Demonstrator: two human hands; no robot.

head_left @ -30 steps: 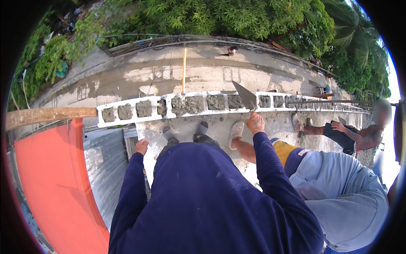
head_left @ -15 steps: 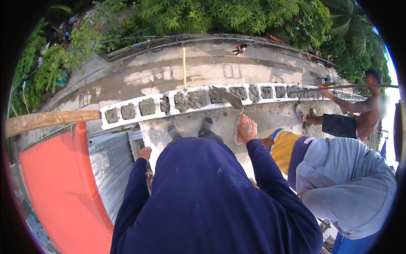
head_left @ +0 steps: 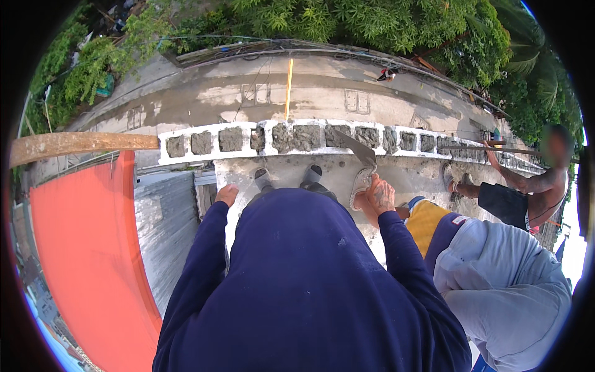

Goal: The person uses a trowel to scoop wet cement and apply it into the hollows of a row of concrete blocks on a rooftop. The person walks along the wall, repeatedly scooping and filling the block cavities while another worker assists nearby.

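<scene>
My right hand (head_left: 381,193) is closed around the handle of a pointing trowel (head_left: 361,150). The metal blade points away from me and to the left, its tip over the top of a hollow-block wall (head_left: 232,141). Grey mortar (head_left: 306,137) fills the block cells, framed by pale block rims. My left hand (head_left: 227,195) hangs left of my body with the fingers curled in; nothing shows in it. My feet in dark slippers (head_left: 313,173) stand on the concrete ledge just behind the wall.
Beyond the wall lies a street (head_left: 217,93) far below. A wooden beam (head_left: 80,147) meets the wall's left end. A co-worker in grey clothing (head_left: 496,260) bends close at my right; another person (head_left: 527,192) is farther right. A red sheet (head_left: 87,235) lies lower left.
The whole view has shifted, so the wall sits farther right in the picture. My left hand has come forward a little. The trowel stays over about the same part of the wall.
</scene>
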